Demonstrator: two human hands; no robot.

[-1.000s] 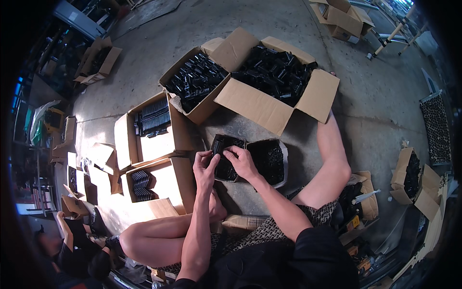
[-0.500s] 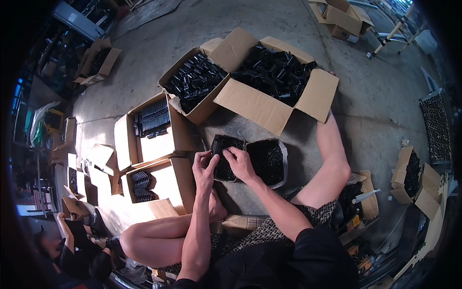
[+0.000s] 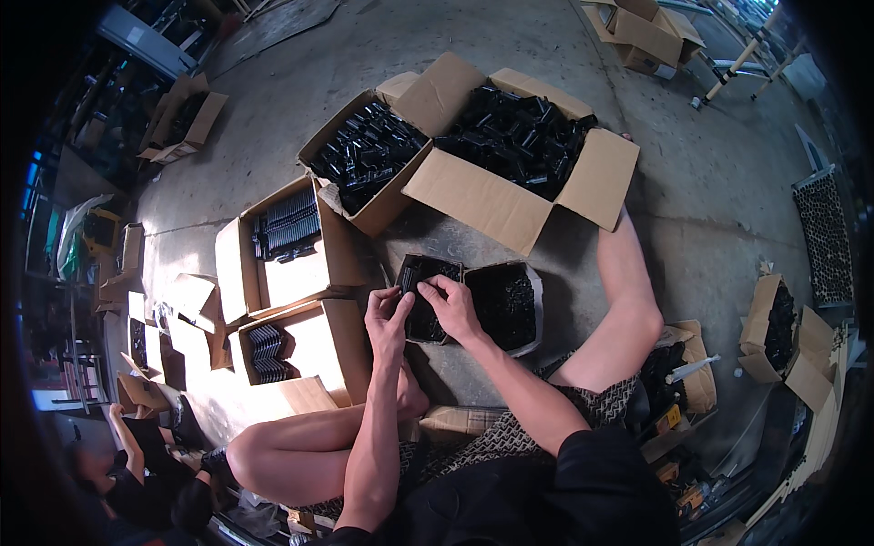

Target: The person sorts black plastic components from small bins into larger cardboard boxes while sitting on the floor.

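Observation:
Between my hands is a black oblong plastic part (image 3: 409, 277), tilted upright over a small container. My left hand (image 3: 389, 314) is closed on its lower end, thumb against the side. My right hand (image 3: 452, 308) reaches in from the right, thumb and fingertips pinched together against the part; whatever small piece may be in that pinch is hidden. Below the hands stands the small container (image 3: 429, 341) with tiny black pieces inside. Touching it on the right is a second, pale-rimmed container (image 3: 537, 305), also holding tiny black pieces.
Ahead stand two cardboard boxes (image 3: 386, 217) (image 3: 478, 202) heaped with black plastic parts. To the left, an upper box (image 3: 342, 238) and a lower box (image 3: 344, 350) hold neat rows of black parts. My bent legs flank the containers. Another person (image 3: 150, 473) sits at lower left.
Almost nothing differs. Both hands stay on the black part, and my right fingertips have shifted very slightly. The whole view has moved a little.

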